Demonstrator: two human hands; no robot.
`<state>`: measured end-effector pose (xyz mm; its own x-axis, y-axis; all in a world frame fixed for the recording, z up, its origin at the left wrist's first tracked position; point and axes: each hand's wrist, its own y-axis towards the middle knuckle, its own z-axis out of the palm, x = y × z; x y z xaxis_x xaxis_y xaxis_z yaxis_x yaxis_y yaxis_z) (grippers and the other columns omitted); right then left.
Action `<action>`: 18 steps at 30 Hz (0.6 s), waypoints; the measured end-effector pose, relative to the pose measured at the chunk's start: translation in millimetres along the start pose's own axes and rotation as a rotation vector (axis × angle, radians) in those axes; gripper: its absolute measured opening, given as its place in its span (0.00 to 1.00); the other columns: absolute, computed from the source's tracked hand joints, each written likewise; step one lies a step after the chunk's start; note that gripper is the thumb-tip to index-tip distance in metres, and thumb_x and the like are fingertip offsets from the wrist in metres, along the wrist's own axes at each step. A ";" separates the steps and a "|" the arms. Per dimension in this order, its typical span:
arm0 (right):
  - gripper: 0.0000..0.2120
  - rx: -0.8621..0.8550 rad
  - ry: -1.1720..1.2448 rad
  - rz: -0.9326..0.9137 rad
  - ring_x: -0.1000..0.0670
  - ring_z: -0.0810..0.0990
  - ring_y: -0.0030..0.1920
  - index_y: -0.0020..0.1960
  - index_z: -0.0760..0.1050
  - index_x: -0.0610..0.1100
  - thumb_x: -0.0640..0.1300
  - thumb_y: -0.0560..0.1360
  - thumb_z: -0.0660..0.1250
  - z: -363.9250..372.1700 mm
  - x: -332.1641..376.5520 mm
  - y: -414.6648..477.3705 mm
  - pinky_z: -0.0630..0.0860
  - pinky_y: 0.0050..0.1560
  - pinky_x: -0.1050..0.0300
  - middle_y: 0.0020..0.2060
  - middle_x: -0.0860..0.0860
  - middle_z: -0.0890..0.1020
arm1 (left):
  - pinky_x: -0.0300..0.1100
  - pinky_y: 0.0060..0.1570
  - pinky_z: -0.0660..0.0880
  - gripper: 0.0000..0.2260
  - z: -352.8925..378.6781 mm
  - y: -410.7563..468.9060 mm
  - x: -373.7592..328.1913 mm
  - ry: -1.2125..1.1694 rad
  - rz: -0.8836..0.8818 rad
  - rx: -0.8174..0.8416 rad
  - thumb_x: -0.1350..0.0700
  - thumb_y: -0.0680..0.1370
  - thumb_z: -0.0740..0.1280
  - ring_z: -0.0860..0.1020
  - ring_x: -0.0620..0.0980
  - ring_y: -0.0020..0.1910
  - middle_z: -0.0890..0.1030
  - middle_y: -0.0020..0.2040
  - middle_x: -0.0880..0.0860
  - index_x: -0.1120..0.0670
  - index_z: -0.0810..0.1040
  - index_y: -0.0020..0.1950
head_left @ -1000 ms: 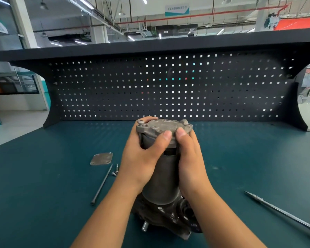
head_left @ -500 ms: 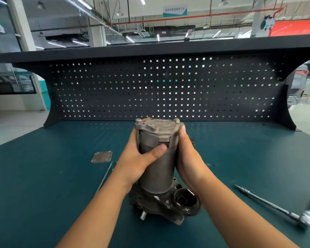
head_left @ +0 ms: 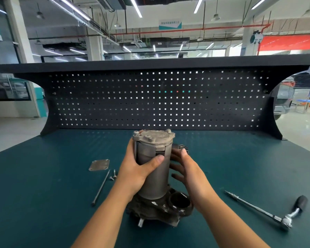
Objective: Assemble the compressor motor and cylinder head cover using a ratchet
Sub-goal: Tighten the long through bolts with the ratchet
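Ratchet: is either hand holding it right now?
No, the ratchet lies on the bench off to the right, while the left hand grips the motor and the right hand is open beside it.

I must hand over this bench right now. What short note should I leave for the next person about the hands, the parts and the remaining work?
Left hand grips the motor, which stands upright on the dark housing. Right hand is open beside the motor; contact unclear.
Left of it on the bench: cover plate, long bolt, two small screws. Ratchet lies to the right, untouched.
Done: motor set on housing. Left: fit bolt, plate and screws, tighten with ratchet.
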<state>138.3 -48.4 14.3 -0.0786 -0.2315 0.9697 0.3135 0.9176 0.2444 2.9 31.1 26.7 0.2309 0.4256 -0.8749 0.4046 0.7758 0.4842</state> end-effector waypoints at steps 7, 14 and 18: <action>0.05 0.033 -0.346 0.168 0.60 0.79 0.49 0.52 0.76 0.52 0.47 0.78 0.64 -32.1 -9.3 -19.9 0.71 0.44 0.70 0.50 0.56 0.82 | 0.27 0.45 0.74 0.35 -5.6 6.5 -6.2 0.021 -0.036 0.034 0.44 0.56 0.82 0.78 0.34 0.53 0.80 0.53 0.34 0.38 0.70 0.58; 0.16 0.145 -0.594 0.104 0.59 0.80 0.50 0.56 0.74 0.52 0.50 0.70 0.73 -14.4 -21.3 -40.6 0.75 0.54 0.61 0.49 0.56 0.82 | 0.31 0.48 0.75 0.41 -18.9 10.3 -16.6 -0.122 -0.169 0.246 0.41 0.49 0.82 0.79 0.39 0.55 0.82 0.56 0.42 0.46 0.72 0.59; 0.25 0.114 -0.424 0.053 0.58 0.74 0.61 0.66 0.67 0.53 0.50 0.72 0.71 -2.2 -14.4 -37.2 0.71 0.61 0.61 0.61 0.59 0.74 | 0.34 0.49 0.76 0.42 -47.1 0.5 -13.9 -0.093 -0.266 0.389 0.42 0.50 0.82 0.78 0.39 0.56 0.82 0.55 0.40 0.47 0.71 0.61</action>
<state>129.9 -79.9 -8.7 -0.4537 -0.0523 0.8896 0.2232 0.9598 0.1703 -41.8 47.6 38.7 0.1451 0.1789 -0.9731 0.7573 0.6129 0.2256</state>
